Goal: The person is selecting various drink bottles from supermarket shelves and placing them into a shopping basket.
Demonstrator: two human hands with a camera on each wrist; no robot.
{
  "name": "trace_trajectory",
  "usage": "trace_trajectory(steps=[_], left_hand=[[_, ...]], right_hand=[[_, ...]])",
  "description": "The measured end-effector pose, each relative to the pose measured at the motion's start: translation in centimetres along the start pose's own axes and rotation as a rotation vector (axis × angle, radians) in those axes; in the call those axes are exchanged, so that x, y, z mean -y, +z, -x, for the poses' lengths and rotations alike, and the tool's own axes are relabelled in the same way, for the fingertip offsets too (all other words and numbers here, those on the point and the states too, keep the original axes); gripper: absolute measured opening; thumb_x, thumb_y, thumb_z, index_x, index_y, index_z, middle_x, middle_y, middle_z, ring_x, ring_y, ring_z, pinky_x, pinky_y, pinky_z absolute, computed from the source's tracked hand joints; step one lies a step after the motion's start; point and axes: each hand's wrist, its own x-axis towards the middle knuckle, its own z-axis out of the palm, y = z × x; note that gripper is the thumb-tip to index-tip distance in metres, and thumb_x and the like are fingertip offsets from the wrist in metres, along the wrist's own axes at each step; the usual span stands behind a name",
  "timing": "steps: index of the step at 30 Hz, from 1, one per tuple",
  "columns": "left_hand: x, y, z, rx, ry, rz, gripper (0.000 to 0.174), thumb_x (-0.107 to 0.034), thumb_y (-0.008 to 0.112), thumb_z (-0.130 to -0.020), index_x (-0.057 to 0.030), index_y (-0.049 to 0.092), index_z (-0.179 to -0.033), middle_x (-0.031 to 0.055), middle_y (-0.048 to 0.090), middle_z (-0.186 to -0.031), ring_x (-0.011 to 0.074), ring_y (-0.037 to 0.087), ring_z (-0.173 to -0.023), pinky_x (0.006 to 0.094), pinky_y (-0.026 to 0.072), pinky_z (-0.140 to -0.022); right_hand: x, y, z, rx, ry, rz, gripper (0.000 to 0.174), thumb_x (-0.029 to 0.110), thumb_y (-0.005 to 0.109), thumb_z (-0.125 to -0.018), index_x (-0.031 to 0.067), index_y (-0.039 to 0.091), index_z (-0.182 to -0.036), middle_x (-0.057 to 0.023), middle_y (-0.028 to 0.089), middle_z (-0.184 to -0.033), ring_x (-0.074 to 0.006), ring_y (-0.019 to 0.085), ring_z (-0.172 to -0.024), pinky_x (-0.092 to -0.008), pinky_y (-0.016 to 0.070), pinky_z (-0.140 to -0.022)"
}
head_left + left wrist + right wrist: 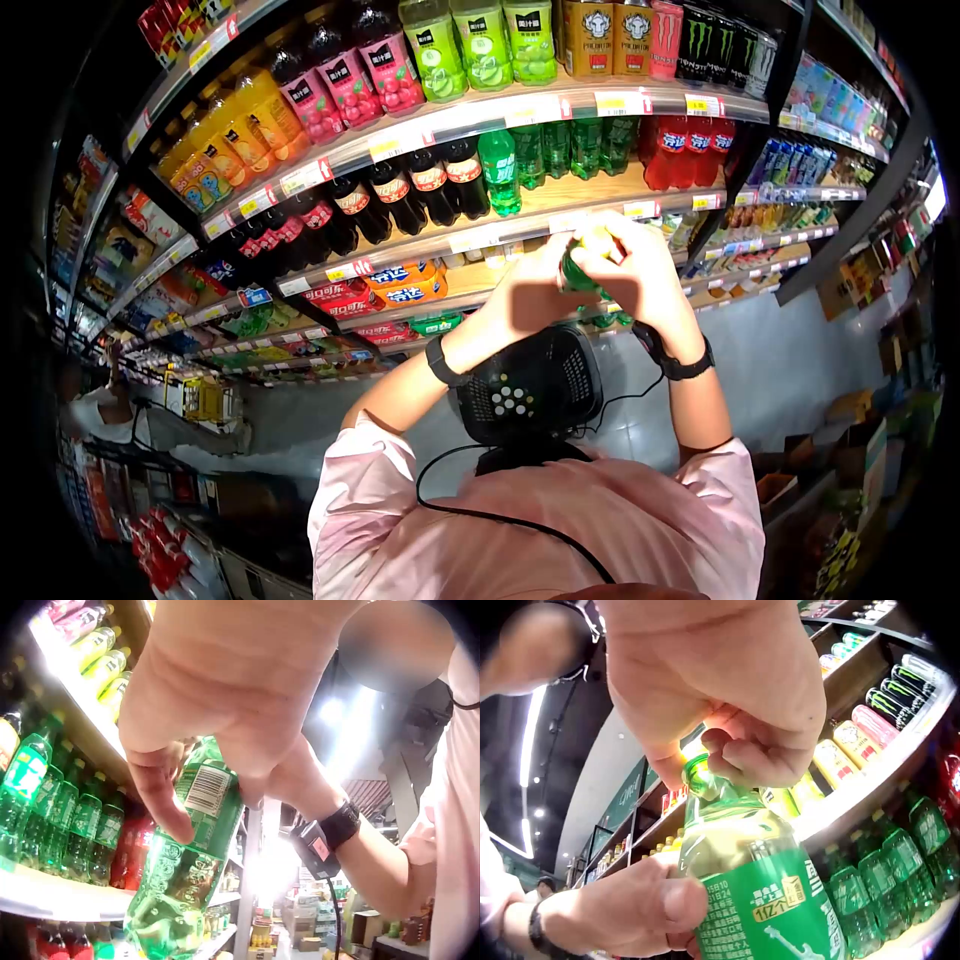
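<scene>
Both hands hold a green plastic soda bottle (769, 900) in front of the shelves. In the right wrist view its label shows Chinese print and a guitar picture; the left wrist view shows its barcode side, with clear liquid below. My left hand (535, 290) grips the bottle's body, thumb on the label in the right wrist view. My right hand (727, 697) has its fingers curled round the top, over the neck, and largely hides the cap. The bottle (575, 275) is mostly covered by the hands in the head view.
A black basket (580, 375) is below the hands, close to the body. Ahead, the shelf (560, 205) carries cola bottles (395, 195), similar green bottles (590, 145) and red bottles (685, 150). Juice bottles and cans line the shelf above. A cable (520, 520) runs across the shirt.
</scene>
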Motion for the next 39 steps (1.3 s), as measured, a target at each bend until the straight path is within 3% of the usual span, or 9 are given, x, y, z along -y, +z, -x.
trace_trajectory(steps=[2, 3, 7, 12, 14, 19, 25, 32, 39], left_hand=[[-0.4, -0.1, -2.1, 0.07, -0.197, 0.012, 0.066, -0.027, 0.084, -0.08, -0.0037, 0.051, -0.132, 0.0169, 0.068, -0.096, 0.0288, 0.068, -0.082, 0.0392, 0.0543, -0.075], [2.2, 1.2, -3.3, -0.004, -0.051, -0.072, 0.073, -0.03, 0.084, -0.078, -0.0026, 0.048, -0.136, 0.0221, 0.069, -0.106, 0.0399, 0.07, -0.094, 0.043, 0.0569, -0.081], [2.6, 2.0, -7.3, -0.139, -0.209, -0.071, 0.065, -0.024, 0.081, -0.083, 0.0034, 0.045, -0.13, 0.02, 0.069, -0.097, 0.0248, 0.071, -0.081, 0.0374, 0.056, -0.069], [6.1, 3.5, -10.1, -0.293, -0.262, -0.025, 0.058, -0.013, 0.082, -0.083, 0.0017, 0.046, -0.125, 0.0155, 0.072, -0.093, 0.0242, 0.073, -0.086, 0.0375, 0.057, -0.074], [6.3, 3.7, -10.5, -0.323, -0.243, 0.057, 0.036, -0.008, 0.079, -0.084, 0.0004, 0.063, -0.116, 0.0082, 0.074, -0.101, 0.0149, 0.07, -0.088, 0.0292, 0.0559, -0.078], [11.0, 3.9, -12.3, -0.317, -0.15, 0.187, 0.026, -0.004, 0.074, -0.089, 0.0017, 0.065, -0.112, 0.0046, 0.073, -0.098, 0.0116, 0.068, -0.083, 0.0281, 0.0567, -0.072], [13.7, 4.2, -15.2, -0.416, -0.364, 0.552, 0.031, -0.009, 0.077, -0.09, 0.0057, 0.056, -0.108, 0.0071, 0.07, -0.089, 0.0117, 0.066, -0.07, 0.0259, 0.0545, -0.055], [19.7, 2.9, -17.6, -0.329, -0.374, 0.113, 0.025, -0.016, 0.077, -0.091, 0.0068, 0.067, -0.097, 0.0097, 0.073, -0.086, 0.013, 0.068, -0.067, 0.0289, 0.0568, -0.057], [14.1, 0.8, -17.1, -0.199, -0.47, -0.267, 0.049, -0.028, 0.081, -0.087, 0.0133, 0.059, -0.101, 0.0201, 0.072, -0.081, 0.0236, 0.074, -0.068, 0.0374, 0.0574, -0.061]], right_hand=[[-1.0, -0.8, -2.0, -0.017, -0.104, 0.031, 0.031, 0.027, 0.074, -0.086, 0.0044, 0.067, -0.105, -0.0109, 0.065, -0.079, -0.0179, 0.058, -0.069, -0.0322, 0.0502, -0.068], [-1.7, -1.3, -2.9, -0.032, -0.161, 0.055, 0.033, 0.027, 0.074, -0.085, 0.0049, 0.067, -0.109, -0.01, 0.064, -0.078, -0.018, 0.059, -0.069, -0.0323, 0.0505, -0.068], [-4.8, -3.5, -5.4, -0.019, -0.154, -0.096, 0.043, 0.007, 0.066, -0.089, 0.003, 0.059, -0.131, -0.0126, 0.062, -0.101, -0.0191, 0.06, -0.087, -0.0317, 0.0517, -0.08], [-10.1, -2.6, -6.5, -0.061, -0.275, 0.093, 0.045, 0.003, 0.057, -0.09, -0.0008, 0.055, -0.135, -0.0238, 0.06, -0.125, -0.0426, 0.059, -0.117, -0.0445, 0.0474, -0.101], [-11.9, -2.2, -7.2, -0.055, -0.276, 0.113, 0.048, 0.001, 0.056, -0.089, 0.0001, 0.054, -0.137, -0.0249, 0.058, -0.132, -0.0433, 0.057, -0.122, -0.0451, 0.0461, -0.105], [-16.0, -0.5, -9.6, -0.048, -0.308, 0.238, 0.061, -0.002, 0.055, -0.086, 0.0049, 0.047, -0.147, -0.0241, 0.054, -0.142, -0.0417, 0.052, -0.129, -0.0461, 0.0424, -0.112], [-18.5, 0.7, -12.8, -0.074, -0.309, 0.378, 0.07, -0.003, 0.055, -0.084, 0.0064, 0.041, -0.152, -0.0233, 0.052, -0.143, -0.0425, 0.051, -0.129, -0.0459, 0.0432, -0.111], [-18.5, 1.9, -14.9, -0.12, -0.325, 0.391, 0.072, 0.001, 0.065, -0.083, 0.0027, 0.039, -0.15, -0.0224, 0.054, -0.14, -0.041, 0.054, -0.126, -0.0462, 0.0476, -0.106], [-21.4, 5.6, -15.7, -0.18, -0.029, 0.2, 0.073, 0.009, 0.072, -0.082, -0.0022, 0.036, -0.145, -0.0333, 0.065, -0.113, -0.0492, 0.064, -0.107, -0.0515, 0.053, -0.091]])
